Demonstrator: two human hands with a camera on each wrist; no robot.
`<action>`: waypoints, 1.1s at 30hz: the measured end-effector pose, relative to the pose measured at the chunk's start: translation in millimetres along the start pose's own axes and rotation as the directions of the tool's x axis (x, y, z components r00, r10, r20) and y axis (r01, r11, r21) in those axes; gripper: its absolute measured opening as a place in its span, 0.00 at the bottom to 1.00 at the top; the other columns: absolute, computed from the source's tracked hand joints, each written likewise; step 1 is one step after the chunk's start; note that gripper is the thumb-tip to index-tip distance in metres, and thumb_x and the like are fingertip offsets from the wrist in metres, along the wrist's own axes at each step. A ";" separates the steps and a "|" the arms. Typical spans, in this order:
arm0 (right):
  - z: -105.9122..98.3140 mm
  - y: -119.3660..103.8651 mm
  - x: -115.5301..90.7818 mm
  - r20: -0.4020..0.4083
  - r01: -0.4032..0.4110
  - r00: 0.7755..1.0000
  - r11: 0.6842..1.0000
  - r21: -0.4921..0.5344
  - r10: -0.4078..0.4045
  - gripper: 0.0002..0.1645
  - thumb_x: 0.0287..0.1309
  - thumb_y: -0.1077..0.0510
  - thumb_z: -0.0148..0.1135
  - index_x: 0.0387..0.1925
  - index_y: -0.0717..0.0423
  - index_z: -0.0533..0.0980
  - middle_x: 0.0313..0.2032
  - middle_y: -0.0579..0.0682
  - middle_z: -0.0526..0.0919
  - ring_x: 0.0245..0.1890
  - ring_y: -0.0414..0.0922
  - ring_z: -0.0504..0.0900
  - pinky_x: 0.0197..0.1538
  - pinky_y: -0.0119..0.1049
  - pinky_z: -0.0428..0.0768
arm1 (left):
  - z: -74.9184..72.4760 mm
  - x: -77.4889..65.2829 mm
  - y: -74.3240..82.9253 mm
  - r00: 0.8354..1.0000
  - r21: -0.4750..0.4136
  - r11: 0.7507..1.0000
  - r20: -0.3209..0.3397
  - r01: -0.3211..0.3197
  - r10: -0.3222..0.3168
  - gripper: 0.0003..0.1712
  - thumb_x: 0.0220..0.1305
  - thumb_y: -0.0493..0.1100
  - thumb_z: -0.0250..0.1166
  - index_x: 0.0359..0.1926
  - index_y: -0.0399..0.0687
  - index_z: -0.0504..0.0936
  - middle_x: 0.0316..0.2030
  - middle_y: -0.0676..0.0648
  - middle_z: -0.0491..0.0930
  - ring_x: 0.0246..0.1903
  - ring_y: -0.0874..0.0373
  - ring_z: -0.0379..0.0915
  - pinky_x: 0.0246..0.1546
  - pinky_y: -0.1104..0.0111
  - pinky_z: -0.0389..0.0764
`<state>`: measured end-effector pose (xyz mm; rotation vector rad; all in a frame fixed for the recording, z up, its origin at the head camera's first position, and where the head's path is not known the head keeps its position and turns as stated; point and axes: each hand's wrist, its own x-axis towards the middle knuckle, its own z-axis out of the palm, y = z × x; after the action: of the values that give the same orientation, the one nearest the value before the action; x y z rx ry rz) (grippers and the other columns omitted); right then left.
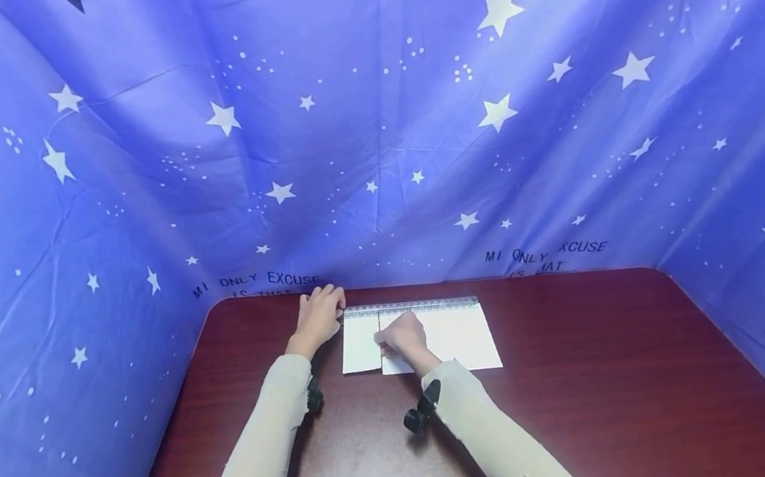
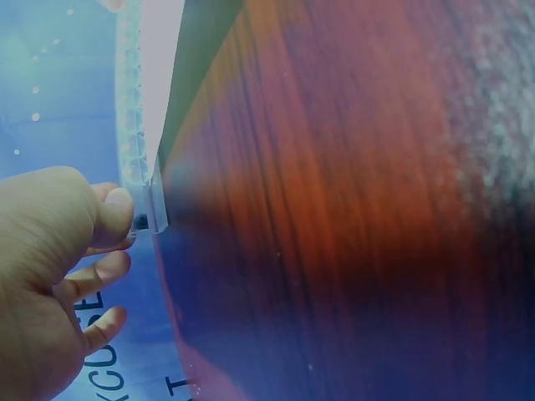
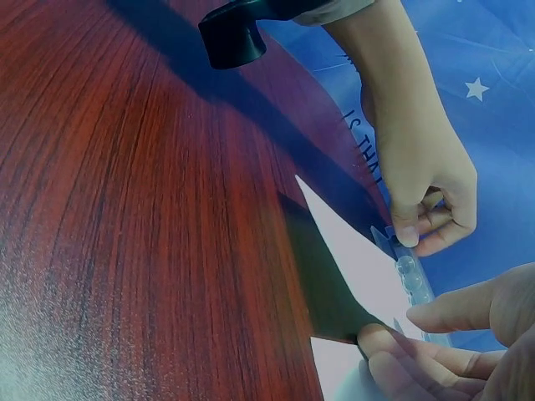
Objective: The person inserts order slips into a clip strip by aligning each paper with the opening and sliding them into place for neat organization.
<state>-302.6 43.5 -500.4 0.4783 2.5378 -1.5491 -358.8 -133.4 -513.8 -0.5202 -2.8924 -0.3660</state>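
Note:
Two white paper pieces lie side by side, a narrower left piece [image 1: 359, 346] and a wider right piece [image 1: 464, 336], with a narrow gap between them. Along their far edge runs a clear plastic strip [image 1: 428, 305] with round bumps. My left hand [image 1: 321, 313] pinches the strip's left end between thumb and fingers, at the table's far edge. With thumb above and fingers below, my right hand [image 1: 406, 336] pinches the narrower piece at its edge beside the gap. In the right wrist view, that piece [image 3: 355, 251] is raised off the table and casts a shadow.
A dark red wood-grain table [image 1: 591, 388] extends around the paper. Blue curtains [image 1: 366, 112] with white stars and printed letters stand behind the table and at both sides. Black wrist devices [image 1: 417, 419] sit on both forearms.

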 end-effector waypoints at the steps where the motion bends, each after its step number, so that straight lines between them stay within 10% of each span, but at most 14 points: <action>1: 0.1 -0.3 -0.6 -0.004 0.004 1.000 1.000 -0.010 -0.004 0.03 0.42 0.67 0.69 0.23 0.66 0.84 0.19 0.59 0.86 0.09 0.38 0.76 0.15 0.27 0.73 | -0.2 -0.2 0.2 1.000 0.002 1.000 0.005 0.003 -0.003 0.11 0.62 0.31 0.67 0.34 0.50 0.74 0.35 0.50 0.74 0.40 0.50 0.69 0.47 0.52 0.69; 33: -3.1 2.2 -5.8 0.007 0.052 0.999 0.999 0.008 -0.052 0.06 0.48 0.66 0.67 0.29 0.67 0.86 0.18 0.58 0.86 0.11 0.39 0.77 0.18 0.28 0.76 | -1.1 -1.2 5.5 0.997 -0.011 0.998 0.053 0.054 -0.053 0.11 0.63 0.32 0.67 0.37 0.49 0.73 0.37 0.49 0.74 0.41 0.49 0.68 0.47 0.53 0.68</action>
<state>-296.3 46.0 -499.2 0.4100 2.5601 -1.5753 -355.5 -129.1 -511.9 -0.4618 -2.9613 -0.3845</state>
